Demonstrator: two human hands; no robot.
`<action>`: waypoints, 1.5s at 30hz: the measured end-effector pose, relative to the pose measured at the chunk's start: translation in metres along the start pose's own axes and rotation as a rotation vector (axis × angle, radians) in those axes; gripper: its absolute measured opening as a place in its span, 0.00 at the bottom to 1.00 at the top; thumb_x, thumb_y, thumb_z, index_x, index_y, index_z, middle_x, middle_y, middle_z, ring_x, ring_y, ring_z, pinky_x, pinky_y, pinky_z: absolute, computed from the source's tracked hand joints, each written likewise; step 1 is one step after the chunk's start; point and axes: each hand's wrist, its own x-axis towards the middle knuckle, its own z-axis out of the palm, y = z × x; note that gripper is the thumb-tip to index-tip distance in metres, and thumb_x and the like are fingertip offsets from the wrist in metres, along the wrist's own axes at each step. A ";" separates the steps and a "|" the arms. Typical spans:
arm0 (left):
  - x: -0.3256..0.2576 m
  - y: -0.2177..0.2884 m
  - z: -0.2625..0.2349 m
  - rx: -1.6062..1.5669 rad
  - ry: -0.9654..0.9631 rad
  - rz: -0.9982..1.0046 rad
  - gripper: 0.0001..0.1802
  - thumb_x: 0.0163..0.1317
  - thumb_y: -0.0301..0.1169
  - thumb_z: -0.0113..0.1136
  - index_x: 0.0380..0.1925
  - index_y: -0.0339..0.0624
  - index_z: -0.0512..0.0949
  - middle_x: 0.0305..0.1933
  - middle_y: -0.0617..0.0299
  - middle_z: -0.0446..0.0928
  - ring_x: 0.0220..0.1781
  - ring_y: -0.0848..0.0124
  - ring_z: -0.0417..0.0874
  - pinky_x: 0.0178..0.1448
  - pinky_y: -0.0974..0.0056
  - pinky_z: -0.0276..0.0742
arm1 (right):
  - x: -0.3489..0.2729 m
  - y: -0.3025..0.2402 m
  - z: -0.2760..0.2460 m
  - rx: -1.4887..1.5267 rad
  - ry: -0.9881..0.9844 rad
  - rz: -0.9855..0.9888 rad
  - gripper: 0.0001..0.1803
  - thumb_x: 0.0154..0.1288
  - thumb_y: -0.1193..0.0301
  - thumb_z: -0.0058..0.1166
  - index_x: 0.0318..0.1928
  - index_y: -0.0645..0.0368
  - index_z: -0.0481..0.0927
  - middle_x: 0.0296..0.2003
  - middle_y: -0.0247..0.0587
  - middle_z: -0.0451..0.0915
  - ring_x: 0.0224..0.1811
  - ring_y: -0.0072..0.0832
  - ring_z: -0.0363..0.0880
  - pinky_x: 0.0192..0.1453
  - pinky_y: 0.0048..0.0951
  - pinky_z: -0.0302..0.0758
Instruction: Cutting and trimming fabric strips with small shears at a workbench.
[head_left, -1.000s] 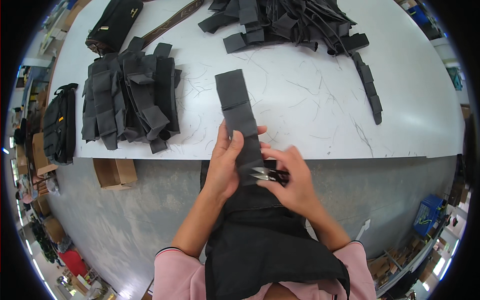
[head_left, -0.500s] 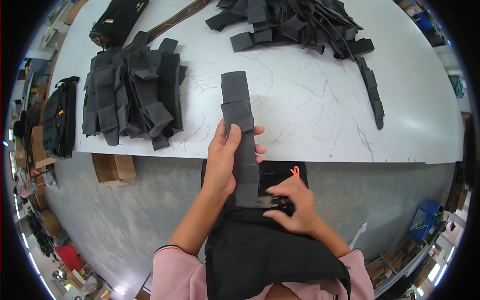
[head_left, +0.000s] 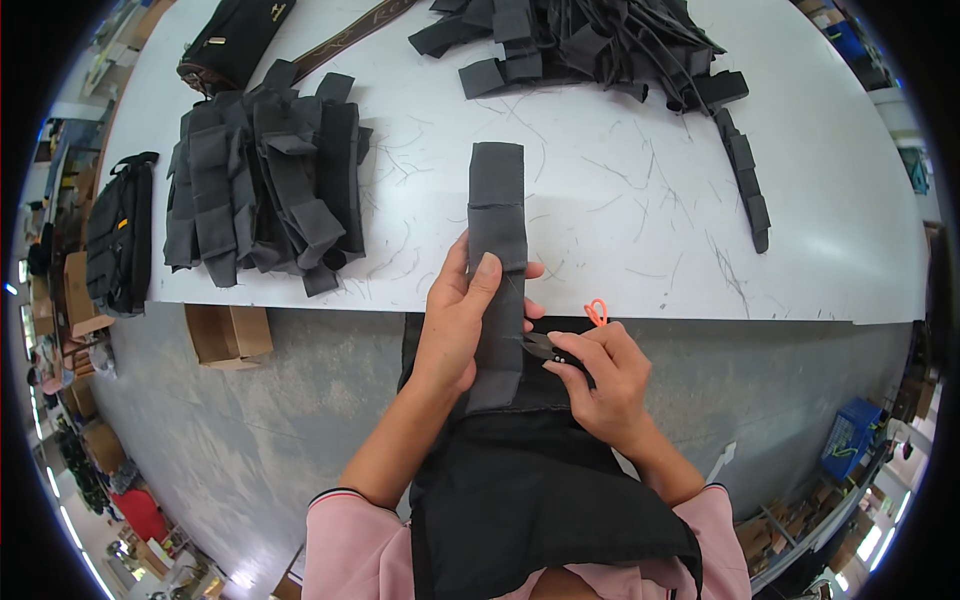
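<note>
My left hand (head_left: 463, 305) grips a long dark grey fabric strip (head_left: 497, 225), thumb on its front and fingertips showing past its right edge. The strip's far end lies over the white table, while its lower end hangs over my black apron (head_left: 540, 500). In my right hand (head_left: 610, 382) is a pair of small black thread snips (head_left: 545, 348), with an orange loop (head_left: 596, 312) sticking up from it. The tips of the snips are at the strip's right edge, just below my left fingertips. Whether the blades are closed on a thread is too small to tell.
Similar strips lie in a stack (head_left: 265, 190) on the left of the white table (head_left: 830, 200) and in a heap (head_left: 600, 45) at the back. One strip (head_left: 743, 180) trails off that heap. Loose threads are scattered about. A black bag (head_left: 235, 45) and a backpack (head_left: 122, 235) sit left.
The strip and my left hand have shifted slightly right. My right hand has moved up with the snips, from near the strip's lower end to higher along its right edge.
</note>
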 end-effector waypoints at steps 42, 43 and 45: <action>-0.002 -0.012 -0.018 -0.205 -0.160 -0.230 0.30 0.70 0.48 0.44 0.65 0.43 0.56 0.47 0.52 0.75 0.37 0.68 0.80 0.39 0.65 0.79 | 0.007 -0.006 0.002 0.189 -0.141 0.200 0.17 0.43 0.82 0.64 0.38 0.59 0.79 0.30 0.37 0.68 0.28 0.26 0.66 0.30 0.22 0.64; -0.004 -0.012 -0.018 -0.178 -0.145 -0.234 0.31 0.70 0.43 0.44 0.67 0.44 0.51 0.48 0.52 0.74 0.39 0.68 0.79 0.40 0.65 0.79 | 0.014 -0.006 0.000 0.198 -0.077 0.215 0.16 0.44 0.81 0.63 0.37 0.58 0.79 0.29 0.37 0.68 0.25 0.27 0.69 0.31 0.23 0.68; -0.012 -0.014 -0.019 -0.147 -0.131 -0.235 0.33 0.70 0.38 0.45 0.70 0.45 0.45 0.48 0.53 0.73 0.41 0.68 0.79 0.42 0.65 0.79 | 0.024 -0.001 0.002 0.207 -0.011 0.228 0.16 0.44 0.81 0.63 0.37 0.57 0.79 0.29 0.37 0.69 0.23 0.29 0.71 0.31 0.25 0.72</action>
